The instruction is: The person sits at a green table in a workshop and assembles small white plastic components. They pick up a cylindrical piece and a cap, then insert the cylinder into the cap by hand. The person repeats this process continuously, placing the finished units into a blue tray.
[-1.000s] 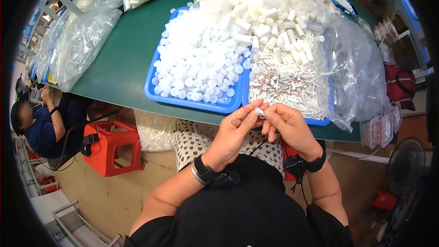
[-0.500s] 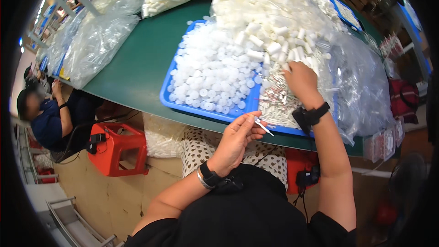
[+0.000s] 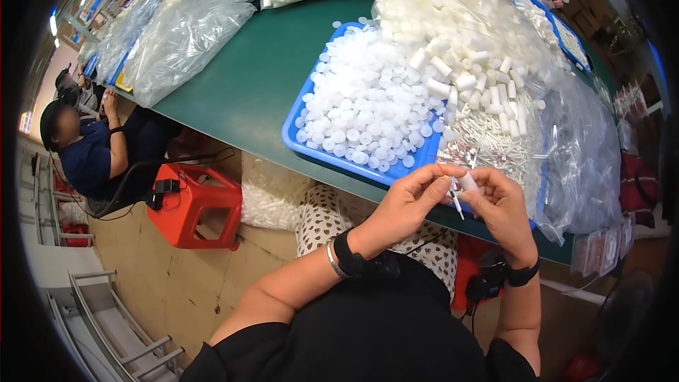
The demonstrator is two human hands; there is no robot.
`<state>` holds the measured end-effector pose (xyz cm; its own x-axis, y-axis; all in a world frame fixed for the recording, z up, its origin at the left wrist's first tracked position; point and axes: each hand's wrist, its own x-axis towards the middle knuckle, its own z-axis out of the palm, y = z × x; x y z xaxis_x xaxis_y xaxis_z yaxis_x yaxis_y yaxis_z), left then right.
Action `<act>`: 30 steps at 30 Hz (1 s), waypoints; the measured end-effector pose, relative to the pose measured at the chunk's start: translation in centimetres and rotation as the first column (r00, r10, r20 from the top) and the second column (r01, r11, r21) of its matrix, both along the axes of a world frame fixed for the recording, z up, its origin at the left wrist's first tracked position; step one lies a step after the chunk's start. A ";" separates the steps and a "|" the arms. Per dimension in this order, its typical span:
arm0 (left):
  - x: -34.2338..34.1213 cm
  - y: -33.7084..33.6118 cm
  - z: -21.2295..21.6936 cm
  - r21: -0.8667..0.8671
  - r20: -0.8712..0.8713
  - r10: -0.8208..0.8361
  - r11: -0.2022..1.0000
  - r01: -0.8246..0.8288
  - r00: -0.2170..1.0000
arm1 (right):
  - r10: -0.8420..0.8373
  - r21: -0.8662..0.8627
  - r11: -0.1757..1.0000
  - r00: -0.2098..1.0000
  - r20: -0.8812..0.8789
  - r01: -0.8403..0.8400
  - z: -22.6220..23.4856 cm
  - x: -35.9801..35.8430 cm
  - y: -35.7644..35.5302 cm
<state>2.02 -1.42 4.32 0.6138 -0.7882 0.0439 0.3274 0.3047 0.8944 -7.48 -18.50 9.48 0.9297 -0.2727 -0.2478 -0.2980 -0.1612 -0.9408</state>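
My left hand (image 3: 407,201) pinches a thin white stick-like part (image 3: 456,197) with its tip pointing down. My right hand (image 3: 502,201) holds a small white plastic tube (image 3: 468,181) right against that part. Both hands meet just in front of the green table's near edge. Behind them a blue tray (image 3: 311,145) is heaped with round white caps (image 3: 368,106). To its right lie short white tubes (image 3: 460,78) and thin white sticks (image 3: 495,145) on clear plastic.
Large clear bags of white parts (image 3: 180,35) line the far side of the green table (image 3: 247,78). A red stool (image 3: 191,205) stands on the floor to the left, beside a seated person in dark blue (image 3: 85,152). A metal rack (image 3: 113,325) sits at lower left.
My right hand came back from the pile on the tray with a white tube and joined my left hand. The left hand rose slightly with its thin part.
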 end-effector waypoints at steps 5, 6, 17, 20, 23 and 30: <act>-0.9 0.5 -1.2 0.054 0.046 -0.019 0.998 0.016 0.999 | -0.007 0.409 0.912 0.998 -0.066 0.033 -1.8 -1.1 0.0; -0.9 0.6 -1.4 0.067 0.130 0.006 0.998 -0.014 0.991 | -0.016 0.407 0.912 0.997 -0.081 0.048 -1.8 -1.2 0.0; -1.5 -0.1 -1.7 0.021 -0.447 -0.014 0.999 0.026 0.894 | 0.120 -0.526 0.844 0.921 0.370 0.101 -4.6 -2.2 1.9; -2.0 -0.1 -2.5 0.102 -0.358 0.000 0.994 0.040 0.934 | 0.092 -0.536 0.833 0.921 0.377 0.136 -3.9 -2.0 2.8; -2.3 0.2 -2.4 0.157 -0.238 0.050 0.988 -0.013 0.970 | -0.066 -0.147 0.983 0.955 0.290 0.112 -4.3 -2.4 2.6; -1.6 0.5 -2.1 0.205 -0.241 -0.072 0.971 0.124 0.968 | -0.015 0.371 0.927 0.996 -0.089 0.047 -2.7 -2.7 0.4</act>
<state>0.45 -0.96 2.23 0.5063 -0.8197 -0.2678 0.5507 0.0682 0.8319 -10.15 -18.11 6.81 0.8939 -0.1742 -0.4131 -0.3769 0.2070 -0.9028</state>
